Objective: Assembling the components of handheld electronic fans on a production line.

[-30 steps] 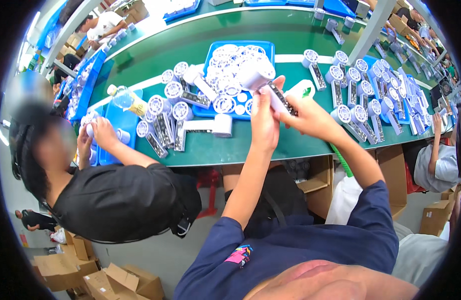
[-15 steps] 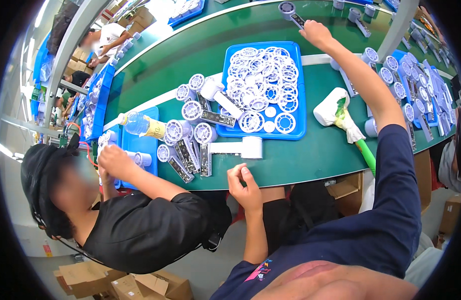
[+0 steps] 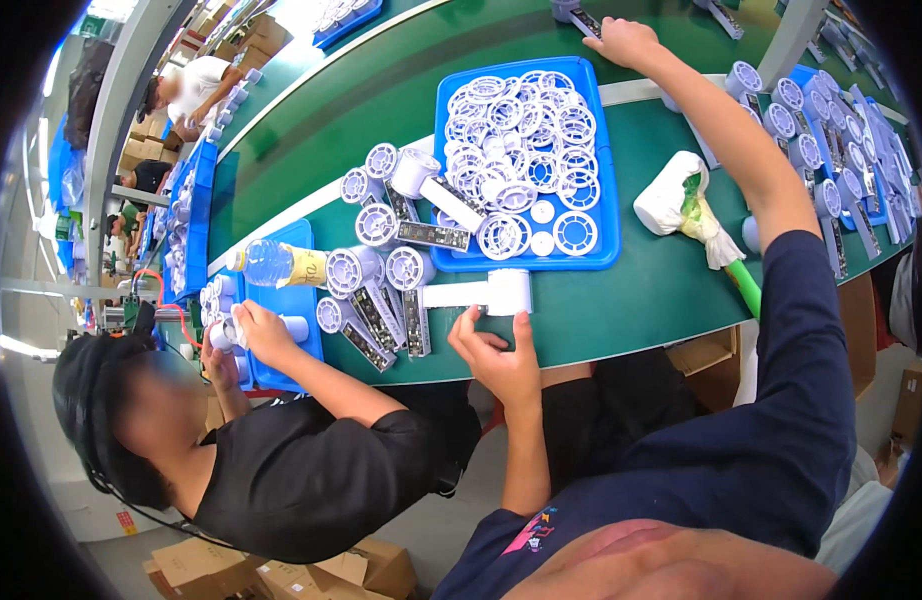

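At the far side, my right hand (image 3: 626, 45) pinches the handle end of a pale round-headed housing (image 3: 579, 17) with a circuit board in its handle; the picture's upper edge cuts off its head. My left hand (image 3: 498, 358) is open, thumb and fingers apart, just below a white housing with a cylindrical head (image 3: 508, 292) lying on the green table. The thumb tip comes close to that cylinder; I cannot tell whether it touches. Beside it lie several similar housings (image 3: 376, 300) with bare circuit boards.
A blue tray (image 3: 609, 225) holds many white spoked rings. To its right lies a cloth-wrapped mallet (image 3: 671, 200) with a green handle. A plastic bottle (image 3: 271, 263) lies at left. A co-worker in black (image 3: 331, 450) works there. More housings (image 3: 831, 130) crowd the right, past a metal post (image 3: 793, 45).
My left hand has risen toward the cylindrical housing and its fingers have spread. My right hand stays at the far housing. The view has shifted slightly. The co-worker's hands have moved lower.
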